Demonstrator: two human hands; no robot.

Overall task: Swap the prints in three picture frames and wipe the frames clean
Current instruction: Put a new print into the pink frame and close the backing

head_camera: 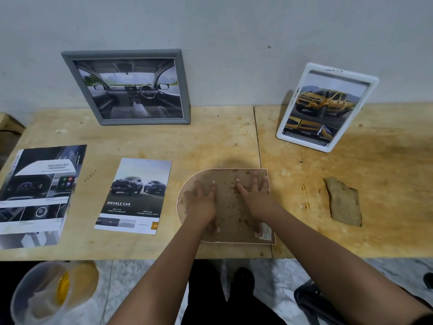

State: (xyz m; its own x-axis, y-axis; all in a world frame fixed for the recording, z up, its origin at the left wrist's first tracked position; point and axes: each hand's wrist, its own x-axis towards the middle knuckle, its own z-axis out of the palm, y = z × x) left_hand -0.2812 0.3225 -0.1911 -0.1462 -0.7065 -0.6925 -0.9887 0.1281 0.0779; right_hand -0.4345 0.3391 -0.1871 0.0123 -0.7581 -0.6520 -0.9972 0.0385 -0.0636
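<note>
Below the worktop point(145, 245) edge stands a clear plastic jug point(39, 294). Both hands lie flat, fingers spread, on the stained brown back of an arched frame point(226, 207) lying face down: left hand point(202, 202), right hand point(254, 195). A cloth point(344, 201) lies right; two loose prints point(133, 195) lie left. Against the wall lean a grey frame point(127, 86) and a white frame point(326, 106).

The plywood desk point(210, 137) carries two frames at its back edge, two prints front-left, an arch-shaped frame front-centre, a cloth right
</note>
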